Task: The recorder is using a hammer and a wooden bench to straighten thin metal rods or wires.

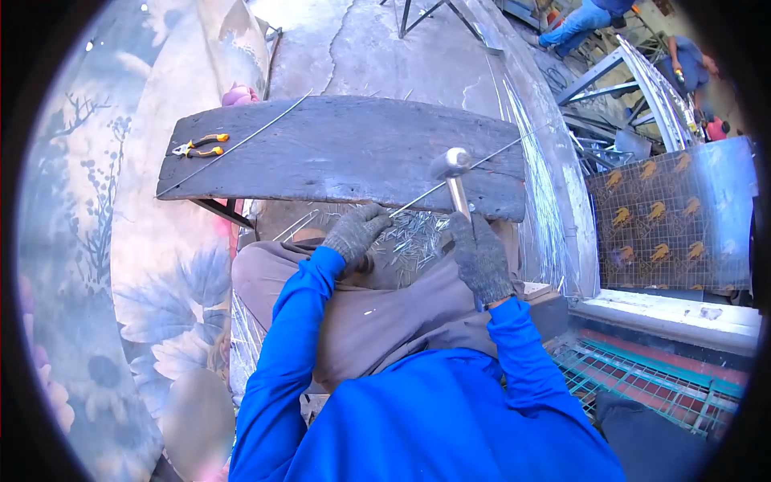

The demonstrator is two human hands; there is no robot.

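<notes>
My left hand, in a grey knit glove, is closed around one end of a thin metal rod at the near edge of a dark wooden bench. The rod slants up to the right across the board and past its far right corner. My right hand, also gloved, grips the handle of a hammer. Its silvery head is over the board's right part, overlapping the rod in view; whether they touch I cannot tell. On the left lie pliers with orange-and-black handles, beside a second rod set diagonally.
Many short cut metal pieces are scattered on the ground under the bench. Long thin rods lie in a bundle at the right. A flowered cloth hangs on the left. Two people are at the far right near metal frames.
</notes>
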